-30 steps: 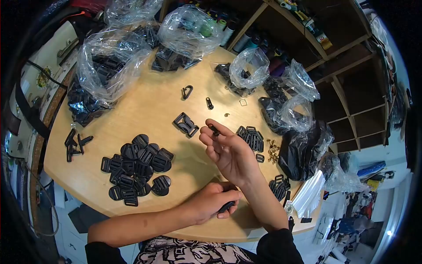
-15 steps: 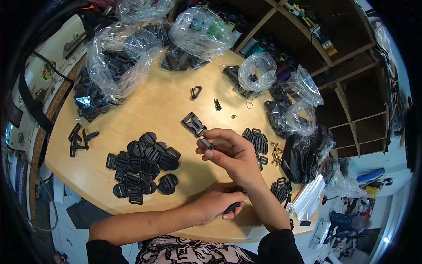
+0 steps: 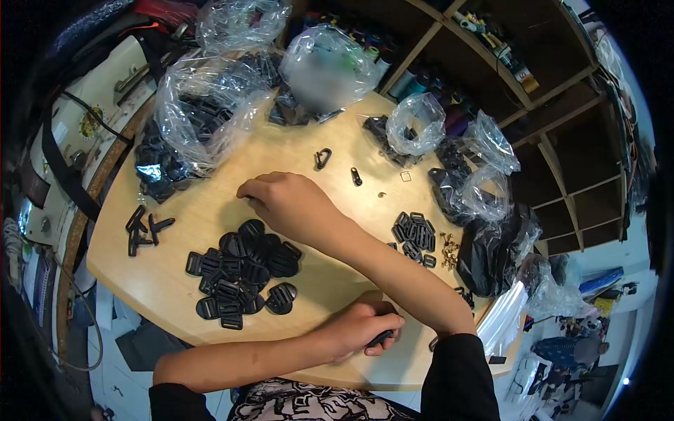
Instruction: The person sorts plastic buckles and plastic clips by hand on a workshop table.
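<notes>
My right hand (image 3: 289, 203) reaches across the table, palm down, with its fingers bent together. What it holds, if anything, is hidden beneath it. Close below lies a pile of black plastic strap adjusters (image 3: 242, 270). Near the table's front edge, my left hand (image 3: 357, 330) is closed round a black plastic piece (image 3: 380, 338), only part of which shows. Beyond my right hand lie a black snap hook (image 3: 323, 158) and a small black clip-like piece (image 3: 357, 176). Several black stick-like plastic pieces (image 3: 144, 230) rest on the left side.
Clear plastic bags of black parts (image 3: 203, 112) line the back. More bags (image 3: 484, 193) stand at the right, by black slide buckles (image 3: 414, 231) and small brass-coloured fittings (image 3: 449, 251). A wooden shelf (image 3: 533, 105) rises behind; a machine (image 3: 91, 119) stands left. A person (image 3: 572, 349) is far right.
My right hand has swung left and turned palm down; the side-release buckle it held up is out of sight. My left hand stays near the front edge. The view has shifted slightly.
</notes>
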`<state>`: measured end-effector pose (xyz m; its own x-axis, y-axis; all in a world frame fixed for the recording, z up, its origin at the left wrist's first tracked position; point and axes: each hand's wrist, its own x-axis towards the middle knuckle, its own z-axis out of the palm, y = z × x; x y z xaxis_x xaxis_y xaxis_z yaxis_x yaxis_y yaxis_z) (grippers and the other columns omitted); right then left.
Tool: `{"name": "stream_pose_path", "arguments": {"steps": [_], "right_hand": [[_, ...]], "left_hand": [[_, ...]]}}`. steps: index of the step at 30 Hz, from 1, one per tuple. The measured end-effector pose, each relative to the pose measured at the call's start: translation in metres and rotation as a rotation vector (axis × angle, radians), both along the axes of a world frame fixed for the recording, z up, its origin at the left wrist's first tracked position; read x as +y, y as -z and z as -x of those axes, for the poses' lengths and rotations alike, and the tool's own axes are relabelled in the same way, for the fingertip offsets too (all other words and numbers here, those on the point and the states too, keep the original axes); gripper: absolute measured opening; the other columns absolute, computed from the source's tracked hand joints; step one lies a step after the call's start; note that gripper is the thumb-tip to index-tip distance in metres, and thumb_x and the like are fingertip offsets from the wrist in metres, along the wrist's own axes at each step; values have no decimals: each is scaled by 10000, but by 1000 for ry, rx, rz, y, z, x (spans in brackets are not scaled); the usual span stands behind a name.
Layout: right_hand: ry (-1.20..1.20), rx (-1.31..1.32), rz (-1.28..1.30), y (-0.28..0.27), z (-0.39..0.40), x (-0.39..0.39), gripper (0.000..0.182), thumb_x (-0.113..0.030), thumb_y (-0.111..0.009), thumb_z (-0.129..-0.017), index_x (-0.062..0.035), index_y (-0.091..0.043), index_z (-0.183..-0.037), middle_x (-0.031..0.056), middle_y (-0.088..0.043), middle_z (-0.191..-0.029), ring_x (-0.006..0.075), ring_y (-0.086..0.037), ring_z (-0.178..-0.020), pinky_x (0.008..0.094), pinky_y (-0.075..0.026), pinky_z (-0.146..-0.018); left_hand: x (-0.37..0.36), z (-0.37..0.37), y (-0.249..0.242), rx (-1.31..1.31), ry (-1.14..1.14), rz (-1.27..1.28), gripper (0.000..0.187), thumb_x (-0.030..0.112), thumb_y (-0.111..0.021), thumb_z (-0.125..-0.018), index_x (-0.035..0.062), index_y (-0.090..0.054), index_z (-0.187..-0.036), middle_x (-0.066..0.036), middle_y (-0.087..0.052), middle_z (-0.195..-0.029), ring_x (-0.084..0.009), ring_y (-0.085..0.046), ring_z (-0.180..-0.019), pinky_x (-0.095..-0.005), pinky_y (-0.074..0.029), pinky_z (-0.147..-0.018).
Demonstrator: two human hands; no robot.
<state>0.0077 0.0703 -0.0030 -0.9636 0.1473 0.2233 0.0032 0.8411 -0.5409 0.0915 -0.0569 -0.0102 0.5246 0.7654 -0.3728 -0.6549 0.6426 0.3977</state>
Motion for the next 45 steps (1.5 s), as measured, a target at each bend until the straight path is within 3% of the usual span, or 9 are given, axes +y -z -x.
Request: {"name": "stream_pose_path", "arguments": {"steps": [11,17,20,24,29,37,39,43,45], "right_hand": [[67,128,71,-31,-13,1,291,-27,-643,-800,-53,-654,-1089,141,-655,-1021,312,-655,-839,406,-538,-755],[407,0,200,-105,-123,-2,196,-40,-693,-822,-65,-702,-1017,44,-676,-801,81,-555,-562,235,-392,-497],[306,-92,150,-108,-171,-17,228,-68,-745,-763,-65,-707,-988,55,-672,-785,133,-572,-576,260,-458,-548],[244,-122,-39,-82,-189,-48,544,-124,-821,-660,-92,-645,-1174,87,-623,-1146,269,-605,-927,354,-516,-768],[336,-40,-41,-57,-194,-49,543,-89,-804,-671,-85,-631,-1185,96,-633,-1115,272,-608,-895,346,-517,-765],[458,136,696,-45,-224,-32,545,-130,-717,-844,-14,-520,-1339,123,-644,-1187,151,-625,-942,285,-493,-751],[447,350,1393,-44,-226,-29,464,-201,-599,-937,22,-509,-1334,141,-644,-1180,168,-631,-953,299,-497,-746],[329,325,1711,-45,-237,-18,571,-323,-528,-960,63,-417,-1366,214,-613,-1165,265,-653,-982,328,-536,-752],[290,328,1760,-52,-238,-21,487,-274,-532,-980,33,-457,-1351,134,-639,-1145,182,-643,-910,279,-524,-684]], "left_hand": [[1,-6,9,-83,-61,-4,183,173,-563,-924,19,-521,-834,-84,-538,-694,-120,-446,-496,-232,-329,-402],[11,4,10,-195,-246,87,255,266,-523,-946,43,-553,-825,-100,-588,-724,-161,-558,-552,-265,-365,-423],[13,7,13,-294,-393,31,306,303,-463,-965,29,-589,-911,-116,-630,-784,-218,-620,-679,-296,-448,-523],[12,19,5,-240,-459,82,338,313,-442,-949,29,-618,-1006,-108,-661,-907,-216,-659,-821,-317,-551,-711],[12,19,16,-297,-473,104,332,296,-435,-937,35,-628,-1006,-104,-662,-918,-227,-667,-827,-345,-553,-728],[17,23,6,-319,-495,163,354,295,-404,-946,33,-623,-1039,-141,-674,-976,-260,-671,-872,-364,-562,-820],[17,26,9,-234,-427,84,375,280,-394,-949,-20,-606,-1024,-152,-667,-995,-305,-666,-901,-400,-553,-843],[17,26,4,-270,-483,116,347,260,-392,-949,-15,-599,-995,-141,-652,-941,-294,-659,-850,-362,-538,-710],[13,26,6,-237,-493,113,335,271,-408,-953,4,-609,-967,-133,-650,-907,-279,-655,-798,-339,-498,-637]]}}
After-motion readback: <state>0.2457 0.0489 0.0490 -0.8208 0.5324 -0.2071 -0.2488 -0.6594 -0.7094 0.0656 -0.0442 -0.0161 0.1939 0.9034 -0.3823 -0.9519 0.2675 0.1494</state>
